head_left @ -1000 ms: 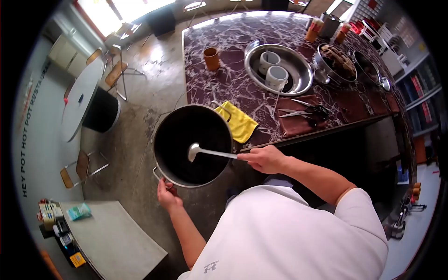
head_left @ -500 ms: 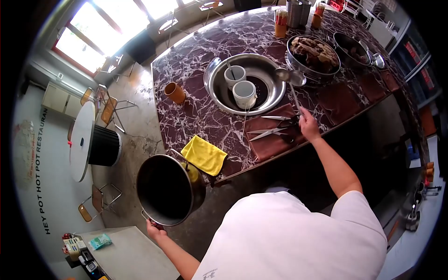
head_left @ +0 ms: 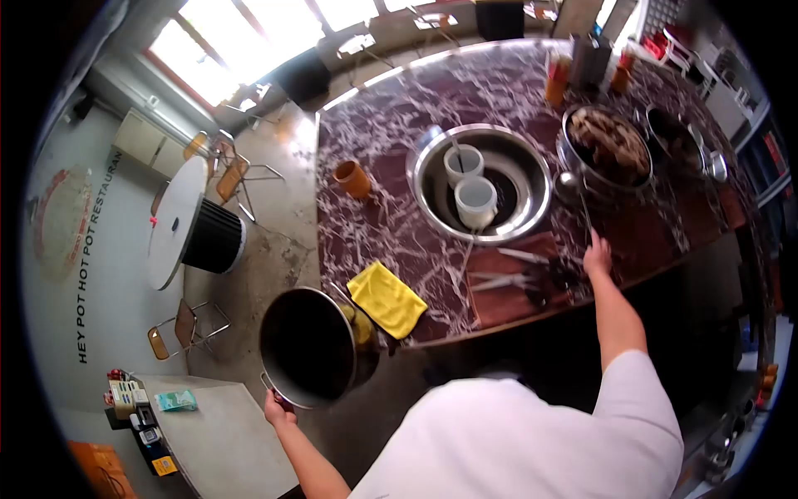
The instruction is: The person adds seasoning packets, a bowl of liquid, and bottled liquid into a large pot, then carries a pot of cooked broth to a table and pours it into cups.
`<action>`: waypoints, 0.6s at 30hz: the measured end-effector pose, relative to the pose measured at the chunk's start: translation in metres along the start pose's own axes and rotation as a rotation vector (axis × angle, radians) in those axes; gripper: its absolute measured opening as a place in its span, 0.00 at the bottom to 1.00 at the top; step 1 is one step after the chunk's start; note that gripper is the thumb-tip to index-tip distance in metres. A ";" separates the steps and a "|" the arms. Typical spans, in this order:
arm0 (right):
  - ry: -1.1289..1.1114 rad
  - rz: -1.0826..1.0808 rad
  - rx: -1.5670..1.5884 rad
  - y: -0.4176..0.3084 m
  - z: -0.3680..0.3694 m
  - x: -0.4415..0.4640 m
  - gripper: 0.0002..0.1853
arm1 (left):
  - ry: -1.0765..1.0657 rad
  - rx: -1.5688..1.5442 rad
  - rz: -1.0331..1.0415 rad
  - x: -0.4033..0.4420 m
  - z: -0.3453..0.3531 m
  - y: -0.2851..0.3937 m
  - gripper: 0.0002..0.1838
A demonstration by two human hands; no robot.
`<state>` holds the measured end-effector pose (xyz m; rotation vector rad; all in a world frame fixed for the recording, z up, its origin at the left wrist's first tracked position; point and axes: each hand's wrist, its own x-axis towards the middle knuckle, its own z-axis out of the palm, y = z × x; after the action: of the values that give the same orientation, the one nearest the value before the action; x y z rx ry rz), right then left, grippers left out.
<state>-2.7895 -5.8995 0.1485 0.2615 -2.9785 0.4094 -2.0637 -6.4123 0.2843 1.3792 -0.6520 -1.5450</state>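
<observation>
A large deep pot (head_left: 306,348), dark inside, is tilted at the table's left front corner. My left hand (head_left: 279,409) is closed on its near handle. Over the table's front edge my right hand (head_left: 596,256) grips the handle of a metal ladle (head_left: 587,208), whose bowl end is near the left side of a metal bowl of brown chunks (head_left: 609,143). Left of it, a steel basin (head_left: 426,195) holds two white containers (head_left: 476,201). Scissors (head_left: 507,280) lie on a brown mat (head_left: 486,306). Beside the pot lies a yellow cloth (head_left: 387,299).
The marbled table (head_left: 374,233) also bears an orange-brown cup (head_left: 352,179), a second bowl (head_left: 675,141) and cups of sticks (head_left: 556,81). Folding chairs (head_left: 231,179) and a round white table (head_left: 178,220) stand at left. A pale counter (head_left: 220,432) is at lower left.
My right hand has carried the ladle from inside the pot rightward to the bowls. The pot has tilted and shifted down and left in view, still held by my left hand.
</observation>
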 end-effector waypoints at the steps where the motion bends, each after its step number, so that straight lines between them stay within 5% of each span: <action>1: 0.156 -0.052 -0.060 -0.013 0.006 -0.007 0.28 | 0.118 0.018 -0.007 -0.006 0.009 0.002 0.12; 4: 0.217 -0.281 0.288 -0.122 -0.008 -0.043 0.24 | -0.001 0.030 0.065 0.007 -0.003 -0.012 0.12; 5: -0.073 -0.463 0.672 -0.203 -0.005 -0.087 0.20 | 0.061 0.021 0.092 -0.002 0.011 -0.008 0.13; 7: -0.707 -0.384 0.981 -0.315 -0.079 -0.155 0.17 | -0.006 0.051 0.091 -0.003 -0.001 -0.003 0.13; 9: -0.645 -0.731 1.026 -0.382 -0.050 -0.211 0.19 | 0.052 0.250 0.107 -0.004 -0.002 -0.001 0.14; 11: -1.118 -0.470 1.062 -0.440 -0.060 -0.249 0.18 | -0.019 0.215 0.116 -0.001 -0.007 0.001 0.12; 13: -1.047 -0.321 1.096 -0.474 -0.063 -0.268 0.16 | -0.003 0.288 0.120 -0.005 -0.004 0.007 0.11; 14: -0.830 -0.468 1.050 -0.477 -0.028 -0.269 0.13 | -0.015 0.352 0.118 -0.008 -0.003 0.014 0.11; 18: -0.647 -0.521 1.147 -0.489 -0.043 -0.262 0.09 | -0.084 0.214 0.125 -0.006 0.004 0.018 0.10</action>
<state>-2.4378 -6.3108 0.2763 1.4207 -2.5602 2.2049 -2.0626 -6.4157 0.3034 1.4073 -0.9606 -1.4723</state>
